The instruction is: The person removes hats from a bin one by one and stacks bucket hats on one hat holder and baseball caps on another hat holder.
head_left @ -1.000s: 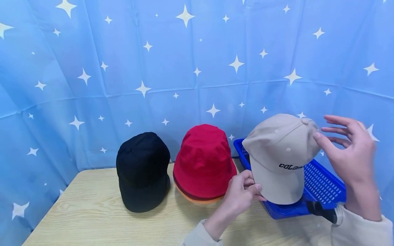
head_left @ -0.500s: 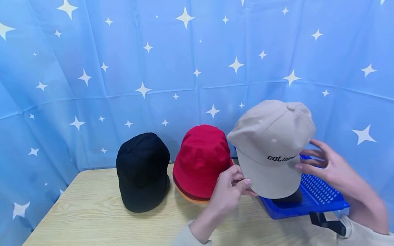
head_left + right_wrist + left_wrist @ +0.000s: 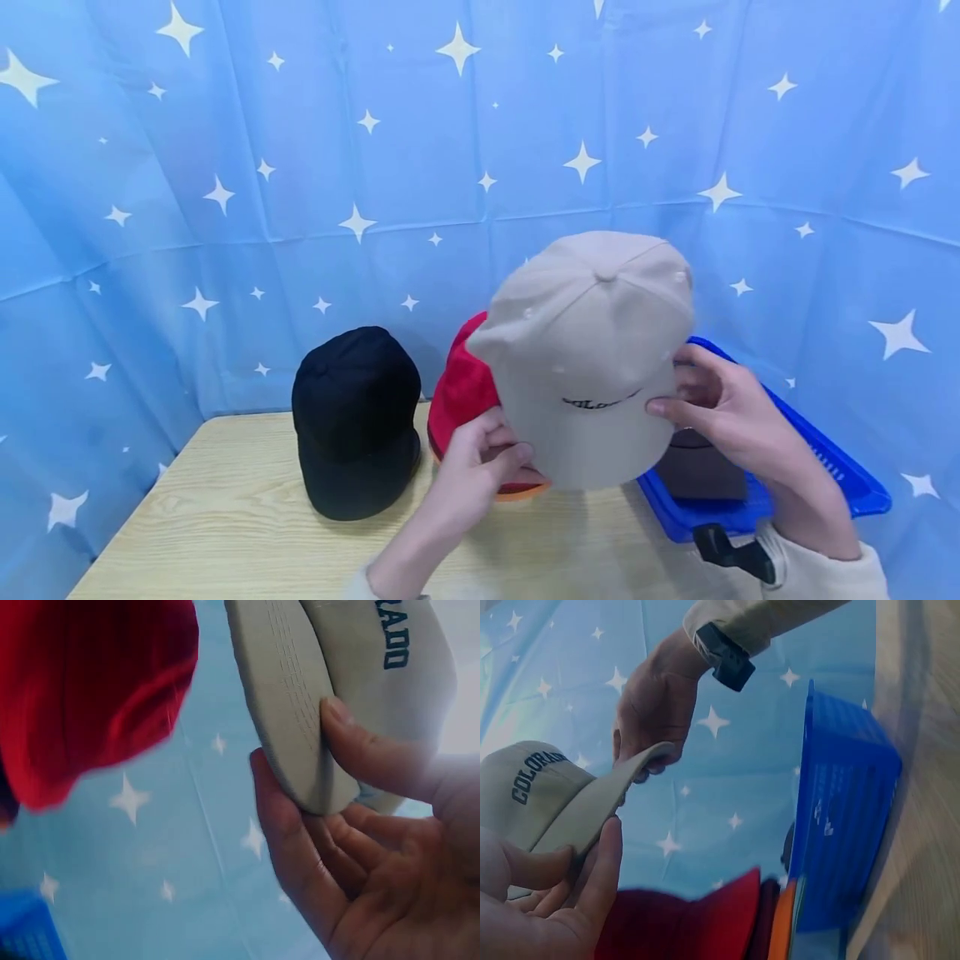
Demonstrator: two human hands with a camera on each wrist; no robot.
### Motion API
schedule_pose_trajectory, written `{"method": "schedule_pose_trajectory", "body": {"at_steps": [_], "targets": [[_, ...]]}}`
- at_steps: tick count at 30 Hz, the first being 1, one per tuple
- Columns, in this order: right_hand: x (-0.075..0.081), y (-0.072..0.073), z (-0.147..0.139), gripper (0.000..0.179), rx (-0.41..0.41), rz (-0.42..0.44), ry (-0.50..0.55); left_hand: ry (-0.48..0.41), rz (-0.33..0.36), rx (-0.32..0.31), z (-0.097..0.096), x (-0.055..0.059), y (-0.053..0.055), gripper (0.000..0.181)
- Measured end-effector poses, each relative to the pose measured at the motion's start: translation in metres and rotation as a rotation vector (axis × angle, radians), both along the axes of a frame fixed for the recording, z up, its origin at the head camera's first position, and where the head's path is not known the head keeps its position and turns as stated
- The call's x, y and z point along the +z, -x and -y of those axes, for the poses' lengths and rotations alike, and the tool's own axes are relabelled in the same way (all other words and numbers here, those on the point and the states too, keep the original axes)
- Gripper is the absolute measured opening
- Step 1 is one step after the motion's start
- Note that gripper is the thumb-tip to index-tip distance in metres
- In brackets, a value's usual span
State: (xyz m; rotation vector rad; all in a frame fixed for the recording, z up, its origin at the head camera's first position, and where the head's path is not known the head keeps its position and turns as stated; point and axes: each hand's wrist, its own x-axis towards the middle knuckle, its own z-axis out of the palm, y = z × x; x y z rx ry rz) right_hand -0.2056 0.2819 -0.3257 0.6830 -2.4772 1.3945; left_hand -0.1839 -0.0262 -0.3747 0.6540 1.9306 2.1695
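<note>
A beige baseball cap [image 3: 592,333] with dark lettering across its front is held up between both hands, brim toward me. My left hand [image 3: 472,467] pinches the brim's left side, thumb on top, as the left wrist view also shows. My right hand [image 3: 731,417] pinches the opposite end of the brim; in the right wrist view its thumb lies over the brim [image 3: 292,705] with the fingers beneath. Behind the cap, and partly hidden by it, a red bucket hat [image 3: 461,383] sits on the table, with maroon and orange brims showing under it.
A black cap [image 3: 356,425] stands on the wooden table [image 3: 202,508] to the left. At the right is a blue plastic basket [image 3: 862,492] with a dark brown item [image 3: 705,471] inside. A blue star-patterned curtain [image 3: 420,150] hangs behind the table.
The beige cap has moved left and up, from over the basket to in front of the red hat. My right hand has come down from the crown to grip the brim.
</note>
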Motion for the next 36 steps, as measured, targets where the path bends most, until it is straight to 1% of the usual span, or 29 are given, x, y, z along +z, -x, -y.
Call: {"method": "schedule_pose_trajectory", "body": {"at_steps": [2, 4, 7, 9, 10, 11, 13, 14, 17, 19, 21, 23, 26, 29, 31, 33, 36], "targets": [[0.002, -0.001, 0.015, 0.052, 0.007, -0.032, 0.011, 0.019, -0.005, 0.002, 0.014, 0.0, -0.001, 0.033], [0.004, -0.002, 0.031, 0.052, 0.022, -0.058, 0.049, 0.042, 0.002, 0.021, 0.029, 0.001, -0.002, 0.033], [0.001, 0.0, 0.062, 0.052, 0.063, -0.115, 0.158, 0.059, 0.012, 0.067, 0.053, 0.003, -0.003, 0.034], [-0.002, 0.003, 0.086, 0.055, 0.095, -0.133, 0.261, 0.077, -0.014, 0.101, 0.074, 0.004, -0.002, 0.034], [-0.004, 0.004, 0.099, 0.056, 0.116, -0.14, 0.316, 0.078, -0.032, 0.104, 0.086, 0.004, 0.0, 0.034], [-0.006, 0.005, 0.111, 0.056, 0.143, -0.148, 0.372, 0.072, -0.061, 0.097, 0.098, 0.004, 0.001, 0.034], [-0.007, 0.006, 0.135, 0.055, 0.189, -0.169, 0.476, 0.041, -0.125, 0.058, 0.123, 0.004, 0.006, 0.034], [-0.008, 0.007, 0.146, 0.054, 0.2, -0.17, 0.529, 0.025, -0.148, 0.037, 0.134, 0.005, 0.008, 0.034], [-0.006, 0.007, 0.179, 0.044, 0.21, -0.199, 0.632, -0.065, -0.184, -0.042, 0.162, 0.007, 0.013, 0.035], [-0.006, 0.007, 0.199, 0.041, 0.21, -0.205, 0.66, -0.108, -0.174, -0.053, 0.177, 0.01, 0.015, 0.036], [-0.007, 0.007, 0.217, 0.044, 0.234, -0.173, 0.658, -0.143, -0.158, -0.046, 0.191, 0.012, 0.017, 0.037], [-0.01, 0.008, 0.234, 0.052, 0.283, -0.135, 0.634, -0.179, -0.143, -0.036, 0.203, 0.015, 0.019, 0.037], [-0.016, 0.011, 0.255, 0.07, 0.396, -0.036, 0.638, -0.27, -0.127, -0.036, 0.218, 0.016, 0.022, 0.04], [-0.024, 0.019, 0.271, 0.081, 0.481, 0.04, 0.685, -0.361, -0.121, -0.021, 0.226, 0.014, 0.025, 0.043], [-0.029, 0.025, 0.279, 0.083, 0.507, 0.071, 0.72, -0.395, -0.1, 0.013, 0.229, 0.01, 0.027, 0.043], [-0.034, 0.031, 0.284, 0.082, 0.514, 0.093, 0.741, -0.418, -0.066, 0.063, 0.229, 0.007, 0.03, 0.042], [-0.042, 0.041, 0.289, 0.079, 0.52, 0.164, 0.767, -0.459, -0.021, 0.136, 0.229, 0.003, 0.033, 0.039]]}}
